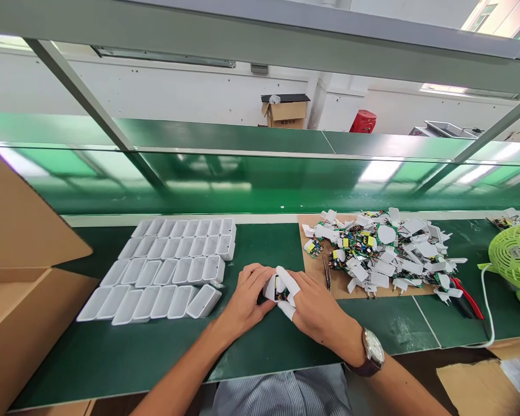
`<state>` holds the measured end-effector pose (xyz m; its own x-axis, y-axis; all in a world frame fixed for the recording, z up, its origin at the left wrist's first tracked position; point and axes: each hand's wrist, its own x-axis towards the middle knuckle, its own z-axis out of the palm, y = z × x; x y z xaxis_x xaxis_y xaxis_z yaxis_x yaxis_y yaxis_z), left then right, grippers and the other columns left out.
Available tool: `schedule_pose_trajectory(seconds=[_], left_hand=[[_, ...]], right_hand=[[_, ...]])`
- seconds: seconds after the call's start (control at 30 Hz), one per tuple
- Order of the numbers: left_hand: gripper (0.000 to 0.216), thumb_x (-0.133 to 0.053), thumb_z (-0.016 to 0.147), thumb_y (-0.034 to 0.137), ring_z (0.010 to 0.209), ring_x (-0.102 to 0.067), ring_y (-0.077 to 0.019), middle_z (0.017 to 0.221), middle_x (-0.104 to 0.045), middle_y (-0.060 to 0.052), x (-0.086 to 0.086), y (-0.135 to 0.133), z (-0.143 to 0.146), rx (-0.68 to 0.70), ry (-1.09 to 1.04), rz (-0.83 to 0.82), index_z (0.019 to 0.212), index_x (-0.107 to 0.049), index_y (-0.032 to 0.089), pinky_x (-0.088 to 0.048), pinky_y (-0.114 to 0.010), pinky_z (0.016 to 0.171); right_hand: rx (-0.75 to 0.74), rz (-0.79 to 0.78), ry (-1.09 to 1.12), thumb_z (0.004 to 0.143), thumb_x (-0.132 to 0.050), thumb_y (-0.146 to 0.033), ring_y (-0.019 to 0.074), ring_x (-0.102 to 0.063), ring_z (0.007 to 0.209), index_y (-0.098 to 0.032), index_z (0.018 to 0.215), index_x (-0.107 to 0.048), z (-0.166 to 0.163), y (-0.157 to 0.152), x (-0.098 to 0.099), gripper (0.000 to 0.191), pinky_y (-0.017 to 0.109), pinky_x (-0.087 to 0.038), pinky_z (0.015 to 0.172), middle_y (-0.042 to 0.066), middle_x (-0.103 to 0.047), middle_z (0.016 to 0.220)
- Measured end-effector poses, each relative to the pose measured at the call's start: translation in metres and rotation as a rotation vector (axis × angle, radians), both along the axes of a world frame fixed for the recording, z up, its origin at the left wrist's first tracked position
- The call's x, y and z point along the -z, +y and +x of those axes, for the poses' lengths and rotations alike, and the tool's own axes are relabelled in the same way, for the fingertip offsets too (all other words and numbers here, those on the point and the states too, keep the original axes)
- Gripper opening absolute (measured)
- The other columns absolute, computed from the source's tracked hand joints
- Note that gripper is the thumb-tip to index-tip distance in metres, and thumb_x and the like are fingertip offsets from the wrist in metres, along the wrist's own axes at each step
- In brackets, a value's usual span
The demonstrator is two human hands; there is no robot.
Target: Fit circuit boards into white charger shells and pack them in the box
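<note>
My left hand (250,296) and my right hand (318,303) meet over the green bench, both closed around one small white plastic case (268,288). Inside it shows a circuit board (281,292) with dark, green and yellow parts. White covers sit on the thumb and a finger of my right hand, hiding part of the case. Left of my hands, open white cases (162,277) stand in several rows, with a tilted one (203,301) at the near corner. Beyond my right hand lies a pile of circuit boards with white plugs (385,248).
Tweezers (327,274) and the pile rest on a brown cardboard sheet (346,292). Red-handled pliers (467,299) and a green fan (515,260) with a white cord are at right. An open cardboard box (30,323) stands at left. A metal frame (260,40) crosses overhead.
</note>
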<state>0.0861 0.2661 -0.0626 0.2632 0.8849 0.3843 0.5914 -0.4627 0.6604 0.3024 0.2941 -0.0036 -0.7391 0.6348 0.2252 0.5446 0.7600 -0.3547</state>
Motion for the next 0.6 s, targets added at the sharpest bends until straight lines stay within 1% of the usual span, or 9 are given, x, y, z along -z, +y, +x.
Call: schedule_pose_trajectory(seconds=[0.07, 0.1, 0.17, 0.23, 0.33, 0.4, 0.53, 0.6], left_hand=[[0.054, -0.068, 0.094, 0.023, 0.125, -0.056, -0.0307, 0.132, -0.066, -0.011, 0.001, 0.000, -0.002, 0.044, -0.042, -0.093, 0.146, -0.050, 0.026, -0.051, -0.052, 0.108], [0.054, -0.066, 0.096, 0.025, 0.126, -0.057, -0.0302, 0.135, -0.065, -0.012, 0.001, 0.000, -0.003, 0.071, -0.082, -0.141, 0.148, -0.048, 0.026, -0.052, -0.051, 0.108], [0.051, -0.058, 0.100, 0.026, 0.130, -0.060, -0.0288, 0.142, -0.062, -0.013, 0.001, 0.000, -0.005, 0.089, -0.176, -0.237, 0.150, -0.047, 0.026, -0.051, -0.051, 0.112], [0.048, -0.055, 0.101, 0.026, 0.132, -0.061, -0.0280, 0.146, -0.061, -0.013, 0.000, 0.001, -0.006, 0.052, -0.270, -0.322, 0.149, -0.048, 0.026, -0.048, -0.051, 0.115], [0.050, -0.059, 0.101, 0.032, 0.136, -0.059, -0.0276, 0.148, -0.061, -0.012, -0.004, 0.001, -0.004, 0.001, -0.438, -0.412, 0.149, -0.047, 0.026, -0.046, -0.050, 0.119], [0.051, -0.061, 0.100, 0.035, 0.138, -0.059, -0.0273, 0.148, -0.061, -0.012, -0.006, 0.002, -0.001, -0.019, -0.559, -0.440, 0.149, -0.046, 0.027, -0.046, -0.049, 0.118], [0.053, -0.065, 0.098, 0.040, 0.131, -0.064, -0.0277, 0.144, -0.064, -0.015, -0.008, 0.002, 0.001, -0.066, -0.727, -0.458, 0.146, -0.047, 0.025, -0.053, -0.048, 0.111], [0.059, -0.067, 0.097, 0.040, 0.130, -0.064, -0.0280, 0.144, -0.064, -0.016, -0.009, 0.001, 0.000, -0.076, -0.756, -0.449, 0.149, -0.044, 0.025, -0.052, -0.049, 0.111]], right_hand=[[-0.008, -0.078, 0.065, 0.094, -0.066, -0.022, 0.0321, -0.068, 0.108, -0.015, 0.149, -0.050, 0.002, 0.007, 0.000, 0.058, 0.049, -0.060, 0.095, 0.018, -0.069, 0.127], [-0.003, -0.119, 0.116, 0.097, -0.064, -0.025, 0.0306, -0.068, 0.110, -0.018, 0.148, -0.052, 0.004, 0.011, 0.001, 0.053, 0.048, -0.060, 0.096, 0.016, -0.070, 0.126], [0.024, -0.175, 0.225, 0.102, -0.056, -0.023, 0.0274, -0.067, 0.119, -0.023, 0.144, -0.057, 0.010, 0.019, 0.004, 0.042, 0.046, -0.057, 0.103, 0.012, -0.070, 0.130], [0.029, -0.191, 0.291, 0.104, -0.053, -0.020, 0.0259, -0.063, 0.129, -0.028, 0.142, -0.059, 0.014, 0.027, 0.010, 0.040, 0.047, -0.054, 0.109, 0.011, -0.066, 0.139], [-0.069, -0.195, 0.291, 0.102, -0.059, -0.020, 0.0267, -0.058, 0.136, -0.032, 0.145, -0.057, 0.012, 0.033, 0.021, 0.045, 0.049, -0.052, 0.114, 0.009, -0.059, 0.149], [-0.138, -0.176, 0.289, 0.102, -0.059, -0.020, 0.0263, -0.060, 0.134, -0.032, 0.146, -0.055, 0.006, 0.034, 0.029, 0.046, 0.047, -0.054, 0.112, 0.010, -0.060, 0.147], [-0.153, -0.100, 0.297, 0.103, -0.059, -0.023, 0.0257, -0.070, 0.113, -0.028, 0.146, -0.053, -0.003, 0.034, 0.043, 0.044, 0.041, -0.063, 0.095, 0.012, -0.068, 0.130], [-0.166, -0.056, 0.308, 0.103, -0.057, -0.023, 0.0253, -0.072, 0.108, -0.027, 0.146, -0.052, -0.005, 0.036, 0.048, 0.044, 0.040, -0.064, 0.090, 0.012, -0.068, 0.128]])
